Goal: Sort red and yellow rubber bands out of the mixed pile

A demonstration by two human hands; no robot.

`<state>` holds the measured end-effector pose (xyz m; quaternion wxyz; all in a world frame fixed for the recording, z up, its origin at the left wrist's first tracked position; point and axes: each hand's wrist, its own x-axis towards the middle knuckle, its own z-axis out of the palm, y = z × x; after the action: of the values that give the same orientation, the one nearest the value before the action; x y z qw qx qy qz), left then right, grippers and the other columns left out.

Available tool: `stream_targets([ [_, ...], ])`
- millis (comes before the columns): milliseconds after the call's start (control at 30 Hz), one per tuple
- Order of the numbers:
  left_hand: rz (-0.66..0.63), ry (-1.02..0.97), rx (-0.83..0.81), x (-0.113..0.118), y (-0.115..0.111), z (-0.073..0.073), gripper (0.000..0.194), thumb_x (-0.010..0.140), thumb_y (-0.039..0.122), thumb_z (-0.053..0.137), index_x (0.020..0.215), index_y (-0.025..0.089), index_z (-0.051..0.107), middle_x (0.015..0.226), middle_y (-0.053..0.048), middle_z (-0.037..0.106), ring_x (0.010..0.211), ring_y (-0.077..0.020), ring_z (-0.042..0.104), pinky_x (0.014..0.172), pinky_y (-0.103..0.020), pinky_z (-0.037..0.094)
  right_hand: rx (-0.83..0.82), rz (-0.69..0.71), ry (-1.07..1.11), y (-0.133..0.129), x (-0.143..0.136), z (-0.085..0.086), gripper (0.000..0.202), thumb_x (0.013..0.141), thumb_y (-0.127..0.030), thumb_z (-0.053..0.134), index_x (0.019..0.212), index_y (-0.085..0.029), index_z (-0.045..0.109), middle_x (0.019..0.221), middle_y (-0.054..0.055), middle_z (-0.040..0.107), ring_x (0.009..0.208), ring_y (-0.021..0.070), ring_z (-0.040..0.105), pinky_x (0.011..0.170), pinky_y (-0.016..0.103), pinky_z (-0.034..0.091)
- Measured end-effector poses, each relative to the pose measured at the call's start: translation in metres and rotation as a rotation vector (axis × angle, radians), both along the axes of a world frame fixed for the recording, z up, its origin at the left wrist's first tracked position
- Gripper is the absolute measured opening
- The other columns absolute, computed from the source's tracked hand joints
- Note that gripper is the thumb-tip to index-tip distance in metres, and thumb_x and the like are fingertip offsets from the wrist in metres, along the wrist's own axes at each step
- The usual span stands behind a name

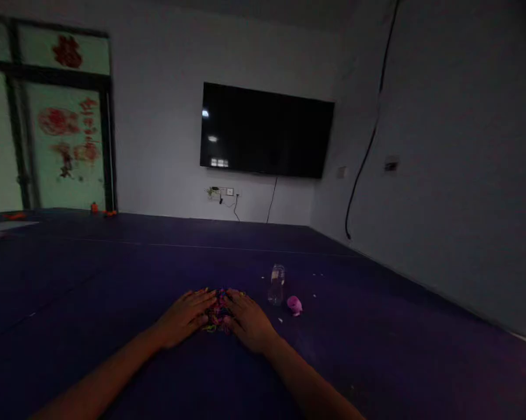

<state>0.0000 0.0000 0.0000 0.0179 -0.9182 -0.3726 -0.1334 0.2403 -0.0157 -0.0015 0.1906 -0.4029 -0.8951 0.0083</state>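
Note:
A heap of small multicoloured loops or strands (220, 311), perhaps rubber bands, lies on the dark blue surface in front of me. My left hand (186, 317) rests on its left side, fingers stretched out. From the right, my right hand (249, 319) lies over the heap, also with extended fingers. Part of the heap is hidden under both hands. Just beyond my right hand lies a clear plastic bottle or jar (277, 286). Near its lower end is a small rounded pink object (294, 305), whose kind I cannot make out.
Several white scraps (314, 296) are scattered around the bottle. The blue surface (158, 373) stretches to the walls. Small orange objects (94, 207) stand far left by the door (64, 140). A television (267, 131) hangs on the back wall; a black cable (368, 149) runs down the right wall.

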Motion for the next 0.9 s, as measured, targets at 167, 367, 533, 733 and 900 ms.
stream_targets([
  [167, -0.003, 0.014, -0.015, 0.001, 0.001, -0.007, 0.048, 0.096, 0.051, 0.028, 0.140, 0.031, 0.034, 0.146, -0.003, 0.033, 0.136, -0.0266, 0.025, 0.108, -0.048, 0.024, -0.060, 0.056, -0.037, -0.003, -0.002, -0.003, 0.055, 0.094, -0.050, 0.030, 0.140, -0.020, 0.034, 0.145, 0.007, 0.033, 0.135, 0.0245, 0.025, 0.110, 0.045, 0.019],
  [367, 0.028, -0.021, -0.005, 0.003, 0.001, -0.008, 0.055, 0.094, 0.053, 0.030, 0.142, 0.028, 0.028, 0.148, -0.006, 0.029, 0.135, -0.0274, 0.025, 0.108, -0.047, 0.024, -0.071, -0.095, -0.011, -0.004, -0.001, -0.002, 0.058, 0.093, -0.052, 0.029, 0.140, -0.019, 0.034, 0.148, 0.010, 0.026, 0.136, 0.0263, 0.022, 0.109, 0.048, 0.020],
  [533, 0.005, -0.069, 0.011, 0.002, 0.006, -0.014, 0.051, 0.094, 0.052, 0.034, 0.140, 0.029, 0.033, 0.146, -0.005, 0.035, 0.135, -0.0256, 0.028, 0.107, -0.046, 0.026, -0.070, -0.047, -0.030, -0.002, 0.000, -0.004, 0.054, 0.093, -0.051, 0.029, 0.139, -0.024, 0.036, 0.147, 0.005, 0.028, 0.136, 0.0251, 0.021, 0.109, 0.049, 0.018],
  [733, 0.009, -0.126, 0.053, 0.001, 0.006, -0.013, 0.043, 0.094, 0.046, 0.039, 0.132, 0.028, 0.047, 0.138, -0.005, 0.047, 0.129, -0.0243, 0.039, 0.105, -0.043, 0.032, -0.044, -0.081, -0.010, -0.001, 0.000, -0.005, 0.050, 0.093, -0.047, 0.032, 0.136, -0.022, 0.041, 0.145, 0.009, 0.034, 0.132, 0.0257, 0.030, 0.107, 0.047, 0.024],
  [900, 0.040, -0.179, 0.134, 0.001, 0.000, -0.009, 0.045, 0.094, 0.045, 0.037, 0.137, 0.030, 0.039, 0.144, -0.005, 0.039, 0.130, -0.0241, 0.037, 0.103, -0.042, 0.036, -0.031, -0.042, -0.004, -0.003, -0.001, -0.004, 0.052, 0.093, -0.050, 0.032, 0.138, -0.024, 0.038, 0.147, 0.006, 0.029, 0.135, 0.0258, 0.023, 0.108, 0.047, 0.021],
])
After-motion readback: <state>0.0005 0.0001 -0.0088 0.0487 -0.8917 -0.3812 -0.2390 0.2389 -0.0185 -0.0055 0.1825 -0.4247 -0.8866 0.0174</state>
